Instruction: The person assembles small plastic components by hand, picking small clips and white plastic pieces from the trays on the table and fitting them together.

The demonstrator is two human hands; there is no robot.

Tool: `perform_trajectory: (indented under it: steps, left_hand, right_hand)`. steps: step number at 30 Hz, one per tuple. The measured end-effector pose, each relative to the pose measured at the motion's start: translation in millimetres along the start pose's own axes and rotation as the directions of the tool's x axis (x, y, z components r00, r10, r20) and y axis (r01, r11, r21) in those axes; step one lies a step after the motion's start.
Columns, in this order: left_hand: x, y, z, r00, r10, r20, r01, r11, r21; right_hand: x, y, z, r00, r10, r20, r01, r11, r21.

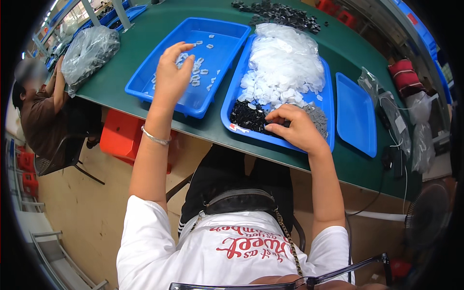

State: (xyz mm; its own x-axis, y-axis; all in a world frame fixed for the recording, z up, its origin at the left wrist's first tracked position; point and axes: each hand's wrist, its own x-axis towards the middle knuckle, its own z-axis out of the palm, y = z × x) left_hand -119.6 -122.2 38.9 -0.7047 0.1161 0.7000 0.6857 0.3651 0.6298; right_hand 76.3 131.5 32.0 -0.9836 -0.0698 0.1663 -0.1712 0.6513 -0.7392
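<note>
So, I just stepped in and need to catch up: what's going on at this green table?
A person sits sorting small plastic parts. Their left hand hovers, fingers spread, over the left blue tray holding a few scattered clear pieces. Their right hand picks at the small black parts in the middle blue tray, beside its heap of white pieces. Another person sits at the far left.

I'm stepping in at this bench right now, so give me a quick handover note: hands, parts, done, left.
Left hand: raised over the left blue tray, fingers bunched; whether it holds a piece is unclear.
Right hand: fingers down among the black parts in the middle blue tray.
Done: a scatter of small clear pieces lies in the left tray.
Left: a big heap of clear white parts, the black ones and a few grey ones.
</note>
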Motion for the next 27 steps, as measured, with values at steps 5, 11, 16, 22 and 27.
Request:
perform_trajectory:
  steps: [5, 11, 16, 22, 27]
  left_hand:
    - [-33.0, 58.3, 28.5, 0.834, 0.177, 0.523, -0.15, 0.984, -0.095]
    - [-52.6, 58.5, 58.9, 0.676, 0.301, 0.673, -0.345, 0.936, -0.071]
    - [-55.0, 54.7, 63.2, 0.677, 0.326, 0.66, -0.38, 0.923, -0.066]
    - [-56.1, 56.1, 67.4, 0.683, 0.317, 0.658, -0.404, 0.914, -0.02]
    - [-51.9, 59.5, 65.6, 0.708, 0.228, 0.669, -0.287, 0.958, -0.022]
  right_hand:
    - [-0.7, 1.4, 1.8, 0.998, -0.029, 0.05, 0.034, 0.993, -0.117]
    - [-0.2, 3.1, 4.5, 0.999, 0.011, 0.042, -0.008, 0.997, -0.08]
    - [-0.9, 5.9, 3.4, 0.999, -0.033, 0.036, 0.036, 0.994, -0.099]
    - [-2.6, 7.2, 2.2, 0.999, -0.026, 0.021, 0.027, 0.998, -0.053]
    - [-5.2, 0.6, 1.9, 0.999, 0.051, 0.017, -0.051, 0.998, 0.028]
